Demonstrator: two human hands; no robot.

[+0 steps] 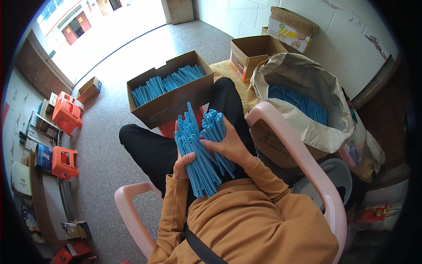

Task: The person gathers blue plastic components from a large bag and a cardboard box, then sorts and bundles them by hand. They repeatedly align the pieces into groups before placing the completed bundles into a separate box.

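The person sits in a pale pink plastic chair [281, 132] and holds a big bunch of blue plastic sticks [200, 152] over the lap, close to the chest. The bunch is too fat for one hand, so both hands share it.

The left hand [181, 163] is curled around the near part of the bunch from the left side. Its fingers are closed snugly on the sticks, so they do not slide down. The right hand [228, 147] presses on the bunch from the right side. Its fingers are bent partly around the sticks, not fully closed, because the bunch is so wide. The sticks all point the same way, up and away from the body, and the far ends spread out a little like a fan.

An open cardboard box [169, 94] sits just past the knees, on a red stool [169, 128]. It is full of the same blue sticks, laid side by side in neat rows. It is near, so the hands can reach it easily.

At the right side of the chair stands a big sack [303, 83] with its top rolled down. More blue sticks lie loose inside it. The open top makes them easy to grab.

Behind it, by the tiled wall, is an empty brown box [252, 50]. Orange stools [66, 112] stand far off at the left, on the grey floor.
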